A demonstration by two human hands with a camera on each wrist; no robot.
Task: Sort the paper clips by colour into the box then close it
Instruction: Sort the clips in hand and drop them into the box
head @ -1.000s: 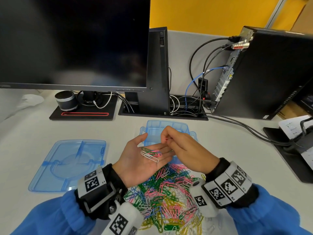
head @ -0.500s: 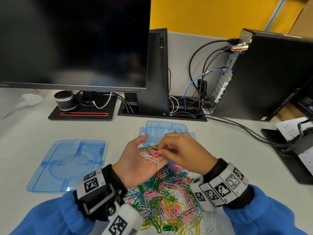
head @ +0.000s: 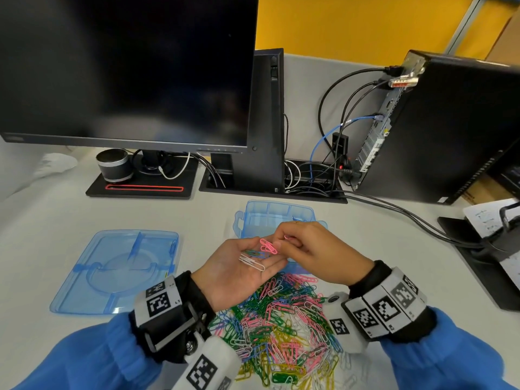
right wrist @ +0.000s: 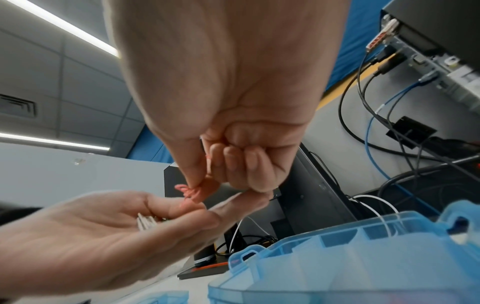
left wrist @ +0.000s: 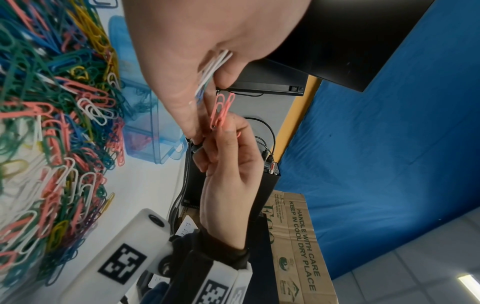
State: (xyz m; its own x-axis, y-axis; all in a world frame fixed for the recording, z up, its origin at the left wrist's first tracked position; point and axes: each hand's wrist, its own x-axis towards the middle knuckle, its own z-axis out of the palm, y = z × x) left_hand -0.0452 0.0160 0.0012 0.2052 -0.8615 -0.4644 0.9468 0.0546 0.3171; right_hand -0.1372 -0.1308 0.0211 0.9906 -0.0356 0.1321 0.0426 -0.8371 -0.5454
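My left hand [head: 239, 273] lies palm up above the pile of mixed coloured paper clips [head: 281, 327]. White paper clips [head: 251, 262] and a few green ones [head: 254, 253] rest on its palm. My right hand [head: 306, 249] pinches several pink paper clips [head: 268, 246] between thumb and forefinger, just over the left fingertips. The wrist views show the same pink paper clips [left wrist: 222, 109] [right wrist: 191, 193] held a little above the left fingers. The open blue box [head: 264, 218] stands right behind both hands, and its far compartments are partly hidden by them.
The blue lid [head: 118, 271] lies flat on the table to the left. A monitor [head: 126, 71] with its stand, a small speaker [head: 114, 166], a computer tower [head: 450, 128] and cables [head: 394, 212] fill the back of the desk. A black tray with papers [head: 489, 243] sits at the right.
My right hand dipped onto the left palm, took hold of the pink clips and has lifted them slightly off it. The left hand stayed almost still.
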